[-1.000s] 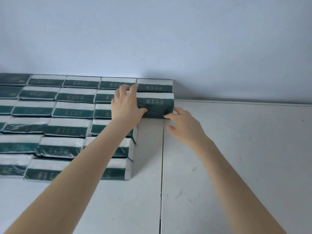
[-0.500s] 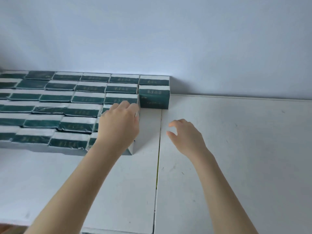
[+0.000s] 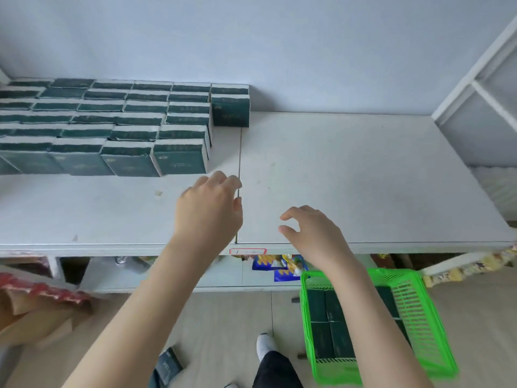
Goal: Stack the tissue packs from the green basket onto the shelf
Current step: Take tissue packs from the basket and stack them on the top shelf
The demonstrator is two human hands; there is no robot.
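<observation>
Both hands hovered over the white shelf (image 3: 349,177) holding nothing: the left hand (image 3: 208,208) with fingers loosely curled, the right hand (image 3: 310,233) beside it near the front edge, fingers loosely bent. Rows of tissue packs (image 3: 134,127) stood on the shelf's rear left. Down on the floor to the right sat the green basket (image 3: 419,317), with spare packs (image 3: 326,326) inside.

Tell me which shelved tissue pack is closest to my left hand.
The rightmost front-row pack; it sits just beyond the left hand's fingertips, and the others lie further left or back.
</observation>
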